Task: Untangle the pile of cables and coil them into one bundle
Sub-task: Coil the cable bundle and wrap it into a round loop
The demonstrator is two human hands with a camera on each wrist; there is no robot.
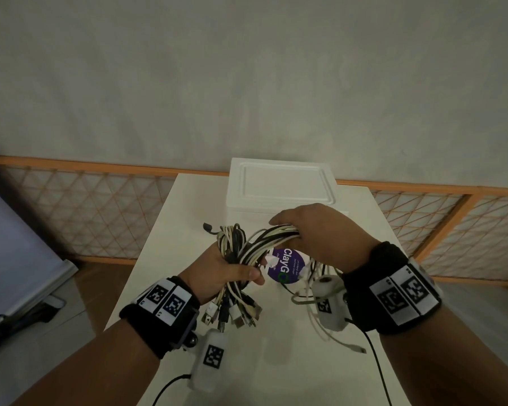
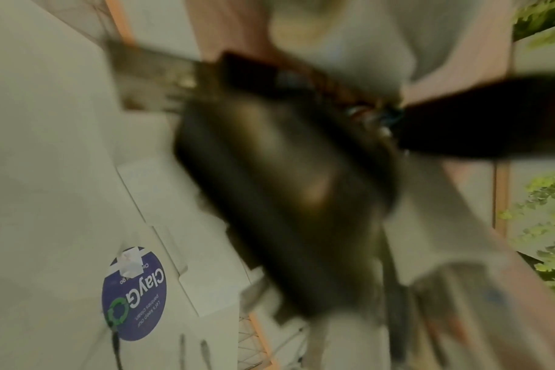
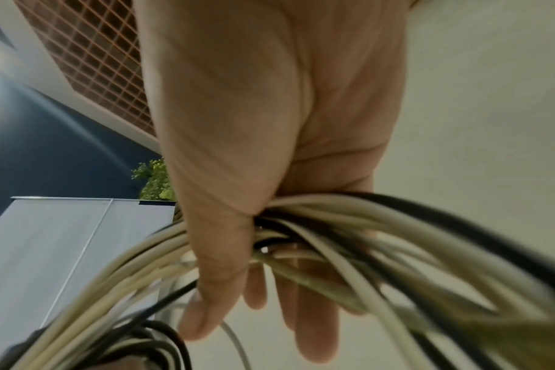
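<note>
The left hand [image 1: 217, 272] has its grip closed round the gathered cables [image 1: 241, 250], fingers and thumb wrapped about the bunch above the white surface [image 1: 159, 259]. The plug ends [image 1: 232, 315] hang below that fist toward the person. From there the bunch runs up and rightward, its long axis slanting across to the right hand [image 1: 311, 230], whose fingers curl over the far loop with the thumb under it. The left wrist view is too blurred to confirm finger placement, so this probably rests on the head view alone. A round purple sticker [image 1: 286, 266] lies on the surface beneath the span. Farther right, loose white strands [image 1: 329, 332] trail down onto the surface, nearer the right hand, likely next to be drawn in.
</note>
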